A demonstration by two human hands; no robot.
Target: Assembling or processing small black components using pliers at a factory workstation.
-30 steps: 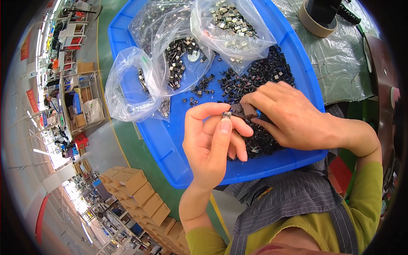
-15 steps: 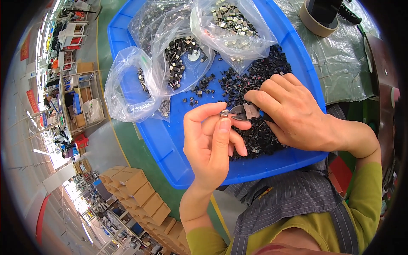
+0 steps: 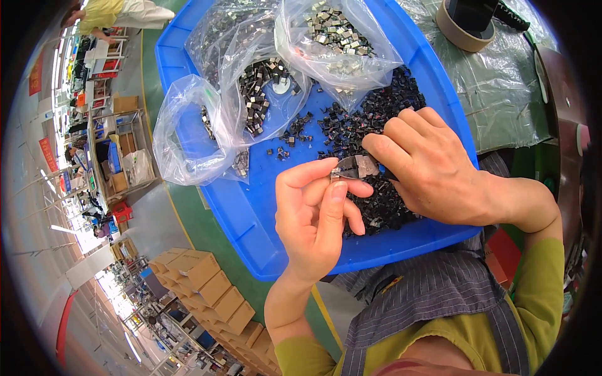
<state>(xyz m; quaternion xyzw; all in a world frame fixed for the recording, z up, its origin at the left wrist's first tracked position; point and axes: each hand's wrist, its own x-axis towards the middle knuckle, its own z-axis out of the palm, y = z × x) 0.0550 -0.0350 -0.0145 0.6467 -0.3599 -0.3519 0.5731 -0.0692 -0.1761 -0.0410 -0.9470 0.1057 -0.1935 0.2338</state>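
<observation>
Between thumb and forefinger, my left hand [image 3: 310,216] pinches a small silvery metal connector [image 3: 335,175]. My right hand [image 3: 433,166] is closed around a pair of small cutting pliers [image 3: 365,167]; its handles are mostly hidden in the palm. The plier jaws point left and reach the held connector, though whether they grip it is too small to tell. Under both hands lies a heap of small black parts [image 3: 385,203] in a blue plastic tray [image 3: 244,216]. Further up the tray, a clear plastic bag [image 3: 382,56] holds many metal-and-black connectors [image 3: 338,31].
More clear bags [image 3: 188,125] with connectors lie at the tray's left and far side. A tape roll [image 3: 461,34] stands on the plastic-covered table at the right. Stacked cardboard boxes [image 3: 200,276] sit on the floor at left. Another person [image 3: 113,12] is at the far upper left.
The plier jaws and my left hand's connector have come together, the left hand shifting slightly right. Another person has come into view at the upper left.
</observation>
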